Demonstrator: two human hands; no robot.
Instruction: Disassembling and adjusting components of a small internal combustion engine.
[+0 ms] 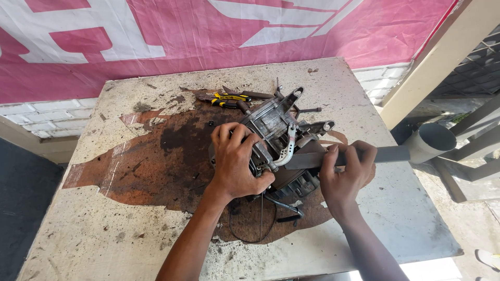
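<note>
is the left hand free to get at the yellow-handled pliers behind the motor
Probably not right now: the left hand is clamped on the motor, which sits between it and the pliers. Nothing covers the pliers, though.

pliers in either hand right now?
No: the yellow-handled pliers lie on the table behind the motor, apart from the left hand and right hand.

The near-left part of the worn table (104, 229) lies bare, so a hand could pass there freely, and the right edge past the grey flat bar (375, 154) is open too. The middle is crowded by the motor housing (276, 140), gripped by the left hand (234, 161) and the right hand (346, 171). Behind it, yellow-handled pliers (229, 99) and loose black cables (260, 218) in front narrow those approaches.
</note>
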